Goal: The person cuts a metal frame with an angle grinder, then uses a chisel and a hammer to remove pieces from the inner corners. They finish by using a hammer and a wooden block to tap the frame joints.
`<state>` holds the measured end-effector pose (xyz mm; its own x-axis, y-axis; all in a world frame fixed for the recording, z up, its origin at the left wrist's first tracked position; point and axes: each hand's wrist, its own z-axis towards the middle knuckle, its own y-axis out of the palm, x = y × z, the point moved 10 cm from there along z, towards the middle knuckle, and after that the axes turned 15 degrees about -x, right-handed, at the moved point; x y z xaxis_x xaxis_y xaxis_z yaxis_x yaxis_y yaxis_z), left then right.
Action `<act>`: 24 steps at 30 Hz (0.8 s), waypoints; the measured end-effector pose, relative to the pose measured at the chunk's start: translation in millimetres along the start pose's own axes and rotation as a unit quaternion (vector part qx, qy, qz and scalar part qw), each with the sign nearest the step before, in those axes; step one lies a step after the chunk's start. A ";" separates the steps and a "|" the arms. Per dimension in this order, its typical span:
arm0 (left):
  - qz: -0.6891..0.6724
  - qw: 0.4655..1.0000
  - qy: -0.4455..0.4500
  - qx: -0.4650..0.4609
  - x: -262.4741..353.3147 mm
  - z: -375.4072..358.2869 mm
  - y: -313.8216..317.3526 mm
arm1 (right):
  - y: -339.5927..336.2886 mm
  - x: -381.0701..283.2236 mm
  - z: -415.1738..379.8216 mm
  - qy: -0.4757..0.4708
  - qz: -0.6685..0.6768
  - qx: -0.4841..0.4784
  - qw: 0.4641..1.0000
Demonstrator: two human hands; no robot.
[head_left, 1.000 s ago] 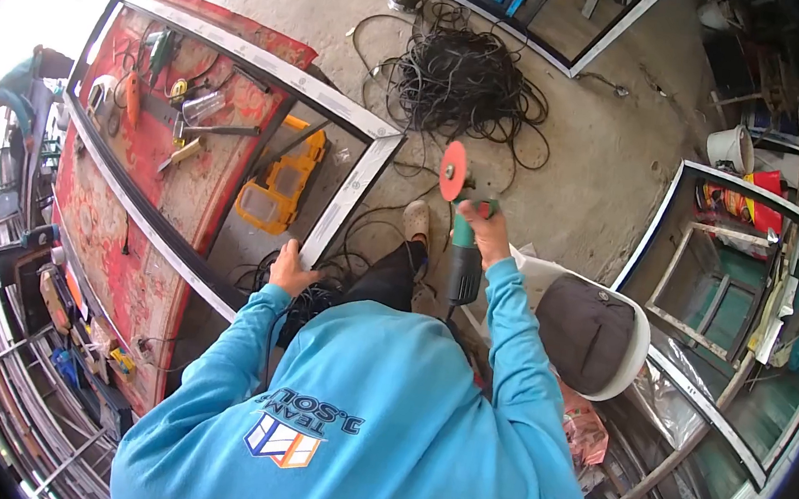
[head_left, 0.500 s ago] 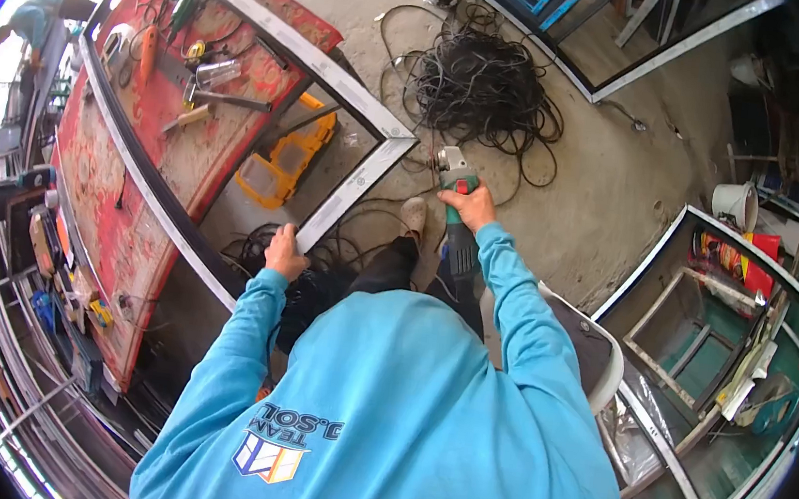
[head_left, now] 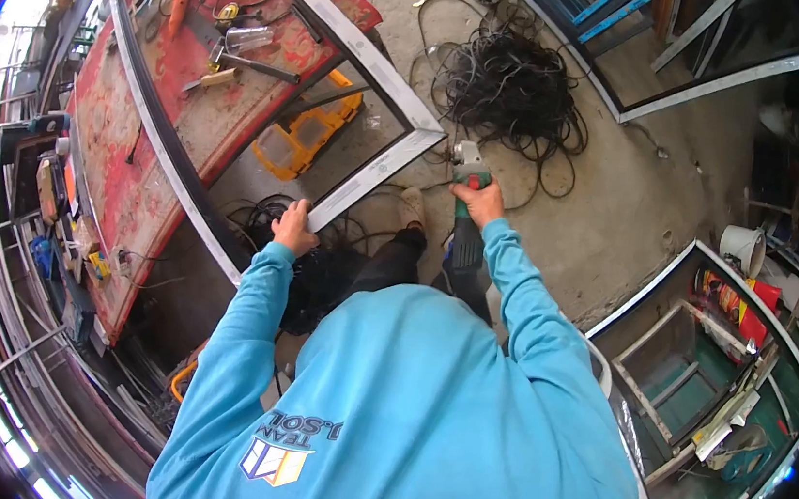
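Observation:
My right hand (head_left: 479, 202) is wrapped round the body of a green and black angle grinder (head_left: 465, 241), its metal head pointing forward. The grinder's head sits just right of the mitred corner of a large window frame (head_left: 368, 177), which is black with a whitish strip on its face. Fingers of my left hand (head_left: 295, 229) are bent over the near end of that frame's short side. The frame rests partly across a red, worn table (head_left: 155, 214), and the corner nearest me sticks out past the table edge.
On the table lie a hammer (head_left: 261, 67), an orange-handled tool (head_left: 179, 8) and a tape measure (head_left: 228, 10). Below is a yellow organizer case (head_left: 309, 138). A tangled black cable heap (head_left: 514, 81) covers the floor ahead. More frames (head_left: 718, 93) stand ahead right; another frame (head_left: 643, 293) is at right.
The view has shifted, so the table, frame and cable heap appear farther right. Both hands keep their grips, and the grinder stays close to the frame's corner.

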<state>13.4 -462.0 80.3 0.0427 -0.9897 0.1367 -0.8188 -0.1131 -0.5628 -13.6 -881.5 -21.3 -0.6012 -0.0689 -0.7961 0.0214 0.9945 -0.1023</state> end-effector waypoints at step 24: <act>-0.012 0.999 0.008 -0.048 6.2 4.9 1.2 | 1.1 -2.3 1.3 0.028 -0.006 0.009 1.000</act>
<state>15.6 -468.7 76.4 0.0550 -0.9852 0.1621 -0.8689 -0.1272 -0.4784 -11.2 -880.4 -20.3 -0.6457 -0.0749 -0.7599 0.0280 0.9922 -0.1216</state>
